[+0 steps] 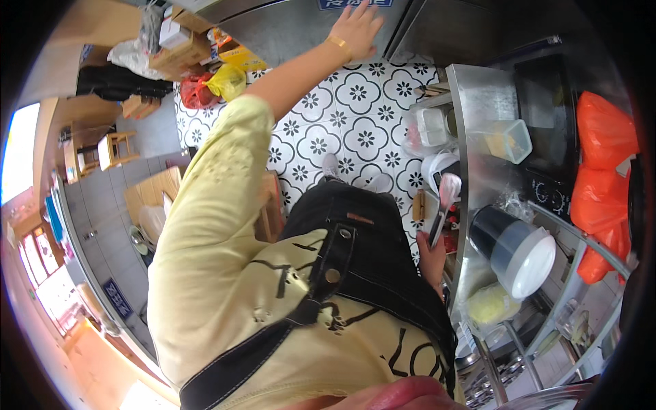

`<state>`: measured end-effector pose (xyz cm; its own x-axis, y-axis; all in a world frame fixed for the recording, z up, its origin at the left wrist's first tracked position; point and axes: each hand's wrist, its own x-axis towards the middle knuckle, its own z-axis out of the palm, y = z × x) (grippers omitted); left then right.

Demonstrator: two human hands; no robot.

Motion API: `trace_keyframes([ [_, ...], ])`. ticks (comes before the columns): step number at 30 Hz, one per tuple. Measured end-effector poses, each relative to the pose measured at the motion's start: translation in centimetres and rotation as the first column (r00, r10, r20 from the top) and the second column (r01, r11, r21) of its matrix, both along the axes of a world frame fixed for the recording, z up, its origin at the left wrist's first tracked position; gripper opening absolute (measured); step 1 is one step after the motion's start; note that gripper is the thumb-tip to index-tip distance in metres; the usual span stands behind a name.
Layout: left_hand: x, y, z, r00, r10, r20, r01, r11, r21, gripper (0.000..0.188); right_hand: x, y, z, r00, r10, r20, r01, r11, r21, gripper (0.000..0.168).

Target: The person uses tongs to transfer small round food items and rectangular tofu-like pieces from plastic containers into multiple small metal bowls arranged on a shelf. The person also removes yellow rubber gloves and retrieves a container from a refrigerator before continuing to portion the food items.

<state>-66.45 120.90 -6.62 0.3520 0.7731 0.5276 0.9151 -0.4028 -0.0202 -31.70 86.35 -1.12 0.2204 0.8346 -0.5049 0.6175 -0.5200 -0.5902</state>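
My left hand point(357, 32), with a gold-coloured bracelet at the wrist, reaches out with its fingers spread. It is in front of a stainless-steel cabinet door point(292, 36), by a blue sign point(335, 4) that bears writing. Whether the palm touches the steel cannot be told. Low on the other side, my right hand point(432, 254) grips a spatula-like kitchen utensil point(445, 205) by its black handle. Its pale head has a pinkish tint and points away from me. That hand is beside the edge of a stainless-steel worktop point(464, 169).
The worktop carries a clear plastic container point(507, 141), a dark microwave oven point(546, 133), a lidded tub point(512, 251) and orange plastic bags point(599, 195). Red point(197, 92) and yellow bags point(228, 82) lie on the patterned tile floor point(353, 123) near cardboard boxes point(179, 51). A wooden stool point(118, 148) stands farther left.
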Motion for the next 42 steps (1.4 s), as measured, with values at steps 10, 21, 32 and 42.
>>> trace_keyframes([
  [10,13.7,26.4,-13.2,0.688,-0.014,-0.725,-0.263,0.927,-0.267,0.052,3.9,-1.2,-4.7,0.869,-0.471,-0.152,0.431,0.87,-0.238,0.032],
  [21,15.5,26.1,-10.8,0.542,-0.038,-0.84,-0.414,0.858,-0.305,0.05,7.6,6.9,-3.9,0.888,-0.325,-0.325,0.234,0.928,-0.289,0.029],
  [32,11.3,-5.9,-5.5,0.94,-0.015,0.341,0.121,0.949,-0.291,0.034,8.8,12.3,-5.4,0.905,-0.206,-0.371,0.072,0.936,-0.345,0.031],
  [42,2.4,-17.8,-6.6,0.695,0.719,-0.009,-0.598,0.571,-0.561,0.065,7.0,14.3,-8.3,0.903,-0.12,-0.413,-0.028,0.942,-0.335,0.021],
])
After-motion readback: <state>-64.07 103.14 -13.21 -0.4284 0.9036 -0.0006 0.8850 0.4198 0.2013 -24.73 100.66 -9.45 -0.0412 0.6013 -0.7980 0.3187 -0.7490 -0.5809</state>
